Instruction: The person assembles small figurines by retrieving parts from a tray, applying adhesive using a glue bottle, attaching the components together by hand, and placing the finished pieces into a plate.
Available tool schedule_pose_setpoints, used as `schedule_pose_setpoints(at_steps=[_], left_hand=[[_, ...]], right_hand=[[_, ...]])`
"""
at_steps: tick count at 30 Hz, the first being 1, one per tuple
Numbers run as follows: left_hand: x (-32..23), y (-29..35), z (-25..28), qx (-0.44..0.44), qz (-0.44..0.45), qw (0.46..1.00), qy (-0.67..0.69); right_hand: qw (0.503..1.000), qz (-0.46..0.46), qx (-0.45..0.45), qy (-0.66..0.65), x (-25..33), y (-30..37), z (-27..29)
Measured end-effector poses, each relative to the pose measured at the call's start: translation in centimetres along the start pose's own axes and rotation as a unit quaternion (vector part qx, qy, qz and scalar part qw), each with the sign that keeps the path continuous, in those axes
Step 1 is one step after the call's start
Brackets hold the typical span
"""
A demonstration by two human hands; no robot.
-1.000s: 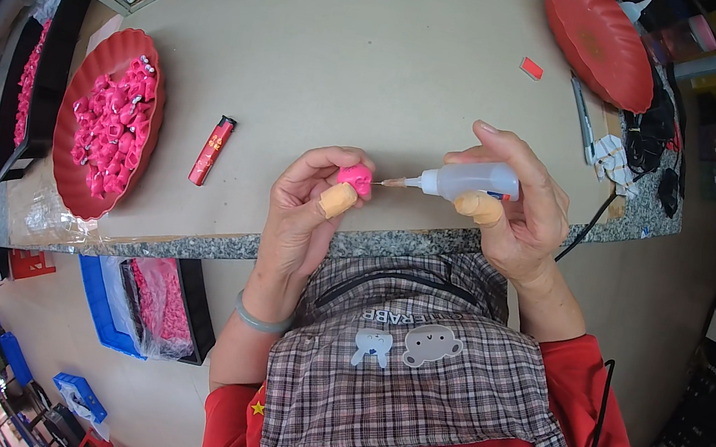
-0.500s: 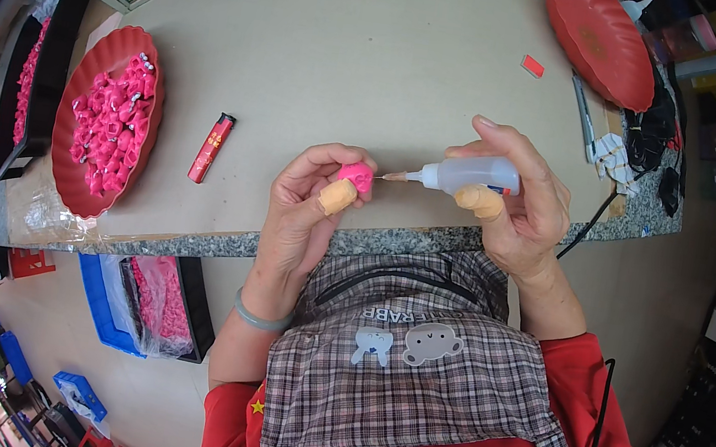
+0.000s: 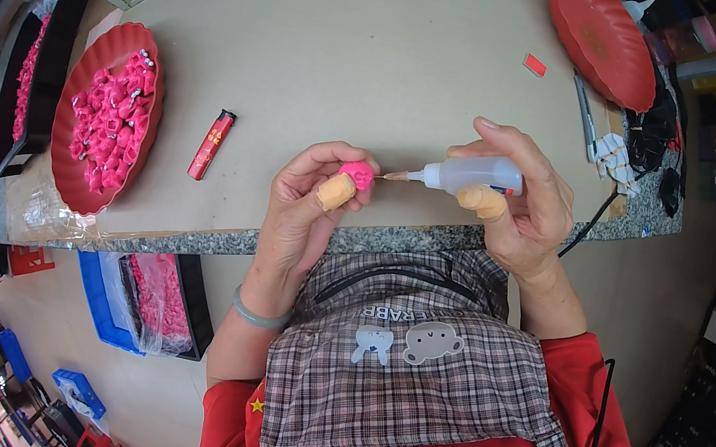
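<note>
Between the fingertips of my left hand (image 3: 306, 188) is a small, rounded pink plastic piece (image 3: 356, 174). The thumb of that hand wears a tan finger cover. My right hand (image 3: 530, 203) is closed around a translucent squeeze bottle (image 3: 474, 175) with a white cap and a thin needle tip, held nearly level. Its tip points left and ends at or very close to the pink piece; whether they touch, I cannot tell. A tan cover also sits on the right thumb. Both hands are above the table's front edge.
A red scalloped tray (image 3: 66, 129) of pink pieces stands on the left of the table (image 3: 310, 50), beside a red lighter (image 3: 211, 144). Another red tray (image 3: 590, 36) is at far right, near a small red piece (image 3: 534, 65) and a grey pen-like tool (image 3: 585, 119). Below left sits a blue crate (image 3: 100, 305).
The pink piece has turned a little in my left fingertips, showing a different side. Both hands and the bottle stay in almost the same place.
</note>
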State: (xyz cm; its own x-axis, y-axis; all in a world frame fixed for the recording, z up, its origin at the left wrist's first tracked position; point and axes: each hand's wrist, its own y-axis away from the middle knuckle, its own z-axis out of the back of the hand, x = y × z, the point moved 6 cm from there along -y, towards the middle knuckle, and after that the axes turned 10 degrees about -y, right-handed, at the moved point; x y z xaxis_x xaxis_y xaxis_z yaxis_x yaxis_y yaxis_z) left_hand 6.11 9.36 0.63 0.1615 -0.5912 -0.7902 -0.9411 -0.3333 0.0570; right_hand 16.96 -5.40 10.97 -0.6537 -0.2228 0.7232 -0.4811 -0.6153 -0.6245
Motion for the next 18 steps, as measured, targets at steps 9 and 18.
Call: schedule_pose_setpoints(at_steps=[9, 18], left_hand=[[-0.01, 0.00, 0.03, 0.004, 0.000, 1.000, 0.015], [-0.09, -0.05, -0.16, 0.002, 0.001, 1.000, 0.019]], right_hand=[[1.000, 0.005, -0.001, -0.003, -0.06, -0.07, 0.02], [1.000, 0.002, 0.000, -0.009, -0.07, -0.23, -0.19]])
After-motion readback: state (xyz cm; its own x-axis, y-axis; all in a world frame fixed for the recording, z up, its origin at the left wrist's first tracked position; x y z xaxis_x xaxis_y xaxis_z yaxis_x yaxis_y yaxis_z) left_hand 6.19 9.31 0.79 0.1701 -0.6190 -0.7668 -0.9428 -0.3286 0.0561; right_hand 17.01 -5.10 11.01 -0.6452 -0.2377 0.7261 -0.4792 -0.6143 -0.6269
